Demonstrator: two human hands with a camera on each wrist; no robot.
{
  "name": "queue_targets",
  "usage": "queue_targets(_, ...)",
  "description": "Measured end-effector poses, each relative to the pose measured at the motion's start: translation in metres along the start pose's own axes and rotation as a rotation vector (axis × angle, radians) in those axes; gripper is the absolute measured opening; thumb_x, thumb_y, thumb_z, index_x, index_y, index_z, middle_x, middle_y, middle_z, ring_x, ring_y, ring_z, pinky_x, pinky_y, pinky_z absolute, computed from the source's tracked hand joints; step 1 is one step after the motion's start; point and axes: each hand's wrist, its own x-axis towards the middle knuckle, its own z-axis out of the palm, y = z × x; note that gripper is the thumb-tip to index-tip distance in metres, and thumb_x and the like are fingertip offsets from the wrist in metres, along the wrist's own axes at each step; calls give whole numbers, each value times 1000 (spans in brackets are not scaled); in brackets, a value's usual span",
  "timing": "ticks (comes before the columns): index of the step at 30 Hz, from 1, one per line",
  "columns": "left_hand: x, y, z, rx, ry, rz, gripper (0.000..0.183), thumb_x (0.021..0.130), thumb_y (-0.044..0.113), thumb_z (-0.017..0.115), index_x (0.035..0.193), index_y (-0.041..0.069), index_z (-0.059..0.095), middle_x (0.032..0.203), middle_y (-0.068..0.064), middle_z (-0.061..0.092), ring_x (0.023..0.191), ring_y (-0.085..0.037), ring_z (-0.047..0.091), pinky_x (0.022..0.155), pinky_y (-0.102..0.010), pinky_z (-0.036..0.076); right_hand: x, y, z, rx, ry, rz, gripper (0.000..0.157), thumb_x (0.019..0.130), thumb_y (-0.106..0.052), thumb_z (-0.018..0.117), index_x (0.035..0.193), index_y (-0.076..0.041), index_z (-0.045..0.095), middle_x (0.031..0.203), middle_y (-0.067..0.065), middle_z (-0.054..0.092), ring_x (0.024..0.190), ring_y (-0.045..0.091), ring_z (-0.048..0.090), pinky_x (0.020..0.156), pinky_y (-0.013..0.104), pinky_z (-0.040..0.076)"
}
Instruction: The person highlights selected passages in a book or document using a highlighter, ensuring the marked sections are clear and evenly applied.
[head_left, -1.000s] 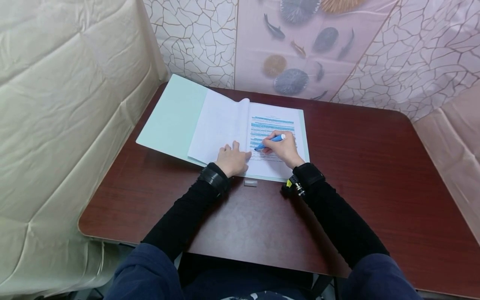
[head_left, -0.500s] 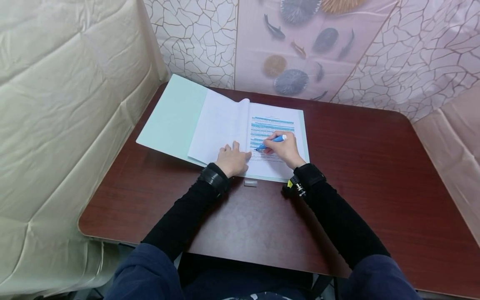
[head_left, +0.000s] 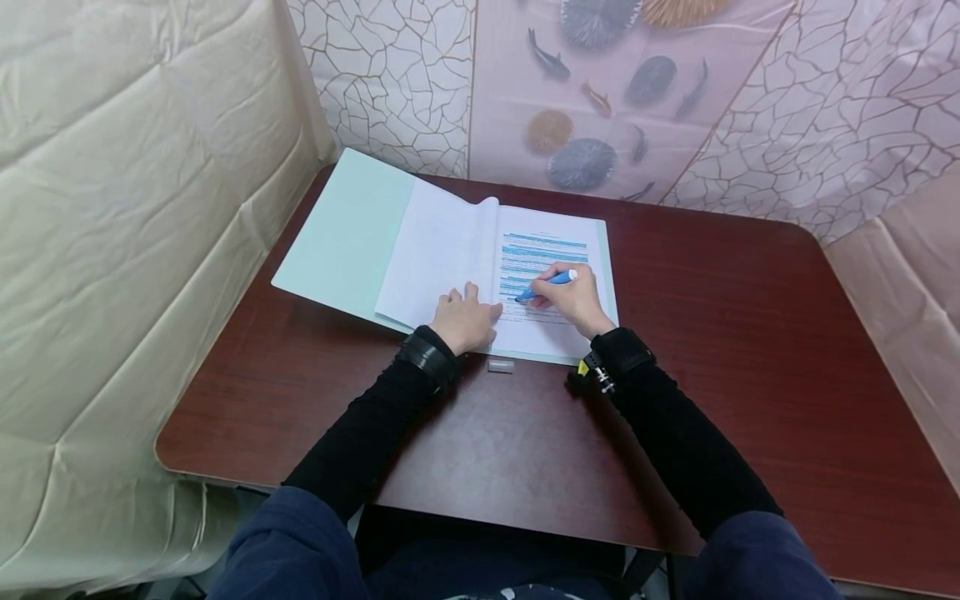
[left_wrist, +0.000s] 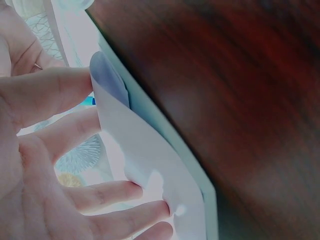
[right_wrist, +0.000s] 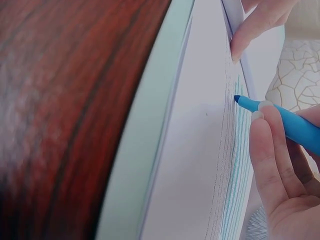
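Observation:
My right hand [head_left: 576,298] pinches a blue marker pen [right_wrist: 300,129], its dark tip on the printed page [head_left: 536,337] of an open folder. Blue strokes cover several text lines in the upper part of that page; plain printed lines lie just below the tip. My left hand [head_left: 463,321] rests with spread fingers on the turned-over white sheets [head_left: 435,250] near the fold, its thumb touching the printed page. In the left wrist view, the curled edge of the turned sheets [left_wrist: 111,80] stands up beside the left fingers.
The folder's pale green cover [head_left: 345,233] lies open to the left on the dark red-brown table [head_left: 712,333]. A small grey piece [head_left: 501,367] sits just in front of the folder. Patterned cloth [head_left: 390,75] hangs behind, and a cream padded sheet [head_left: 150,250] at the left.
My right hand and the marker pen have slid slightly to the right along a text line. The left hand and the folder have stayed put.

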Motion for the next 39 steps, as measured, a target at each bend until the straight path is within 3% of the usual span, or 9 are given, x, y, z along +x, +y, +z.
queue_targets(7,-1,1,-1,6,-4,0,54,97,33,51,149,27,37,156,-24,21,133,-45,35,112,-53,28,-1,-2,-3,4,-19,9,18,86,-7,67,95,9,68,94,31,70,70,29,72,73,37,59)
queue_targets(17,-1,1,-1,16,-1,2,55,97,35,51,150,28,37,155,-24,22,130,-44,38,111,-53,30,-19,-30,-5,-10,-23,2,18,87,-2,63,95,14,65,98,38,65,74,34,72,77,43,57)
queue_targets(22,-1,0,1,19,-1,0,55,97,34,50,150,28,36,155,-24,22,130,-43,38,111,-52,30,-18,-25,-7,-1,-27,-6,18,87,-3,63,94,13,65,97,38,65,74,34,71,76,42,57)
queue_targets(29,0,1,1,17,2,-3,54,98,33,50,150,28,36,155,-24,22,130,-43,37,111,-52,30,-1,6,-6,-6,39,-17,13,84,-9,68,87,3,69,83,24,72,65,26,72,66,33,59)
queue_targets(39,-1,1,0,31,3,-3,53,98,35,48,150,28,37,156,-24,21,132,-44,37,112,-51,29,-3,4,-10,-32,29,-21,16,85,-11,68,89,4,68,85,24,72,66,26,72,68,33,59)
